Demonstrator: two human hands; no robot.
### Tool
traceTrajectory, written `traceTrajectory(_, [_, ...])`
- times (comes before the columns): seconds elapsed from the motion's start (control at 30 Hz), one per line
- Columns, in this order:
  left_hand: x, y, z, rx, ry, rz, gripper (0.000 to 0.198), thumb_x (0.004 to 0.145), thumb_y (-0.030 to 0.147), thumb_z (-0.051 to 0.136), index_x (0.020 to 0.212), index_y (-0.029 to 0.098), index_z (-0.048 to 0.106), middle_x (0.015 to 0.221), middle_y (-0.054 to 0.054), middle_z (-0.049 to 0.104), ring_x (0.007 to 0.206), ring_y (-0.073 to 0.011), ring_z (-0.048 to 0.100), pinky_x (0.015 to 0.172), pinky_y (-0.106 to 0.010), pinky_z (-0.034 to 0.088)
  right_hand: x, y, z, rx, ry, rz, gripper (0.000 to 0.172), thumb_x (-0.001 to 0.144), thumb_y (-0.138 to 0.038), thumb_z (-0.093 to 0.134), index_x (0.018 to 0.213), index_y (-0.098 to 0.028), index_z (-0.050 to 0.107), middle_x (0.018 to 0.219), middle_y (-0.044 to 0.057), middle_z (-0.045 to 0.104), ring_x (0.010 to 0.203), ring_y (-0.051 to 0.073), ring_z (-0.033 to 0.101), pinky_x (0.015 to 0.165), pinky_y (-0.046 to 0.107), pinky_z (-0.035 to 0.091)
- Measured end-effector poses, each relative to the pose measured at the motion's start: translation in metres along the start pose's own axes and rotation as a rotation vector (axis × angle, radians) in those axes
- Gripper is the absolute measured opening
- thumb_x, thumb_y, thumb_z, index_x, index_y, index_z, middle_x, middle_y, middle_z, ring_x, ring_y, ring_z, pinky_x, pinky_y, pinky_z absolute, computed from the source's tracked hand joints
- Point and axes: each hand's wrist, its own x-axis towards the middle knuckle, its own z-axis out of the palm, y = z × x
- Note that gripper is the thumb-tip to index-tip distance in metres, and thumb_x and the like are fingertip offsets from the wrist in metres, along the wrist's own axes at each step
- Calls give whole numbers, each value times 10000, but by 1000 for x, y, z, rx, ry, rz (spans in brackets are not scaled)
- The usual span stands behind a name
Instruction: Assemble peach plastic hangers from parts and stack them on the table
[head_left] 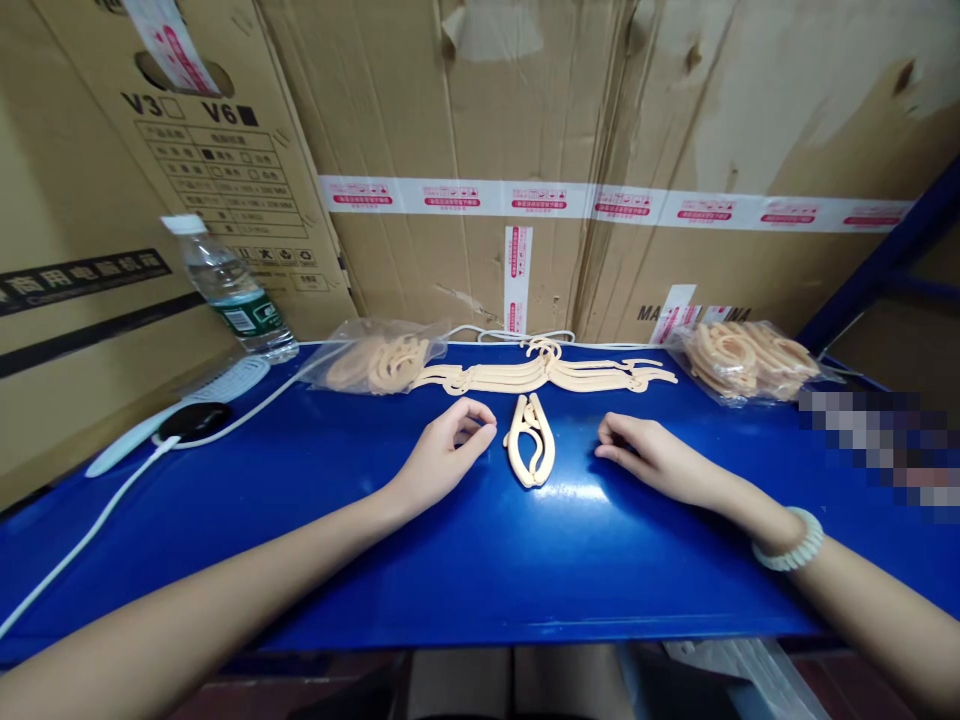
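Observation:
A folded cream plastic travel hanger [531, 441] lies on the blue table between my hands, touching neither. My left hand [448, 450] rests just left of it, fingers curled in loosely toward the thumb and holding nothing. To its right, farther off, my right hand [649, 455] lies with fingers bent in and nothing visible in them. Behind the folded hanger is a stack of unfolded hangers [517, 378], arms spread wide and hooks toward the back. Clear plastic bags of folded hangers sit at either end, a left bag [390, 360] and a right bag [742, 360].
Large cardboard boxes [465, 120] wall off the back and left of the blue table [480, 590]. At the left stand a water bottle [236, 295], a pale blue slotted object [217, 390] and a black device [193, 422] with a white cable [97, 530]. A blurred patch covers something at right.

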Motion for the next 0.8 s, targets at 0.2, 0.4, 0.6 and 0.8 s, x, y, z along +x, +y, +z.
traceTrajectory(0.2, [0,-4,1,68,1,41,152,825,308,603,920,190,612,922,-41,647,847,-180,643,731,-307,536,1,-1,-4,10,-51,-71,327,1056,-363,383,961,-178,635,882,87,686,784,196,621,733,327,482])
traceTrajectory(0.4, [0,-8,1,81,6,68,139,827,295,615,923,194,617,937,-41,659,866,-181,651,764,-315,543,2,-1,-3,10,-54,-74,287,1036,-371,455,952,-181,653,915,88,705,833,204,644,763,334,498])
traceTrajectory(0.6, [1,-4,1,54,-2,68,235,873,396,583,786,179,595,885,-45,666,810,-170,624,752,-300,520,2,0,-3,10,-61,-73,277,1037,-366,457,967,-183,653,927,84,705,845,201,646,766,326,495])
traceTrajectory(0.8, [1,0,-1,68,-6,48,318,879,440,564,694,182,560,807,-34,637,764,-166,590,702,-284,502,2,0,-3,14,-58,-68,276,1033,-371,464,964,-183,654,919,84,705,831,201,646,754,324,493])
